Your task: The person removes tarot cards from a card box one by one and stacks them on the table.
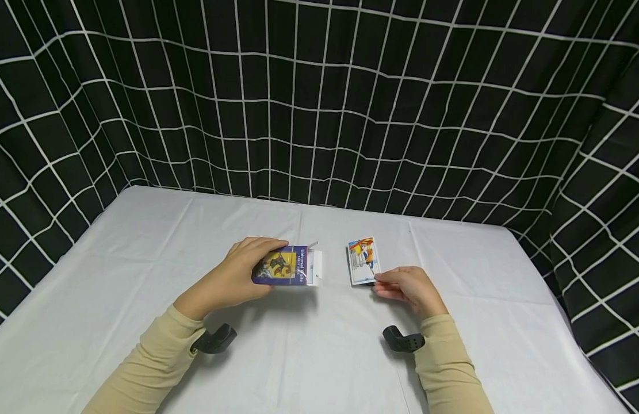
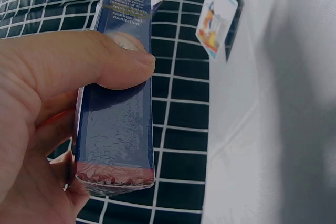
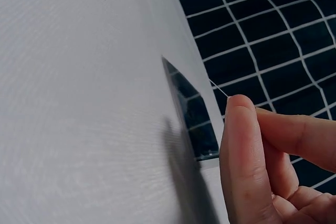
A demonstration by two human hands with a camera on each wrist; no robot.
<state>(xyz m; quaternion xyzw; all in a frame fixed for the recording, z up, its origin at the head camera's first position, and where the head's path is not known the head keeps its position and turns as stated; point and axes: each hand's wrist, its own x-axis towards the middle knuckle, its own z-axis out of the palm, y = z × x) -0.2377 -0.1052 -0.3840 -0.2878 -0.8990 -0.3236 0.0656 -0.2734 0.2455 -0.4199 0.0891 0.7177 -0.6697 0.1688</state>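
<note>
1. Your left hand [image 1: 240,275] is curled firmly round the blue tarot box [image 1: 281,265], your thumb along one narrow side and your fingers on the opposite one.
2. Your right hand [image 1: 407,286] pinches the picture card [image 1: 363,260] at its near right corner, thumb and finger closed together.
3. The box lies level in your grip, printed front up; a white flap [image 1: 317,267] sticks out from its end, towards the card.
4. The card is to the right of the box, a short gap between them, its colourful picture facing up.
5. Just under the card, a dark, shiny rectangle [image 3: 193,116] lies flat; you cannot tell what it is.
6. Black wrist mounts [image 1: 215,339] show at the cuffs of your tan sleeves [image 1: 156,351].
7. Below is the white tablecloth [image 1: 309,368]; behind and at both sides hangs a black curtain [image 1: 309,126] with white grid lines.
</note>
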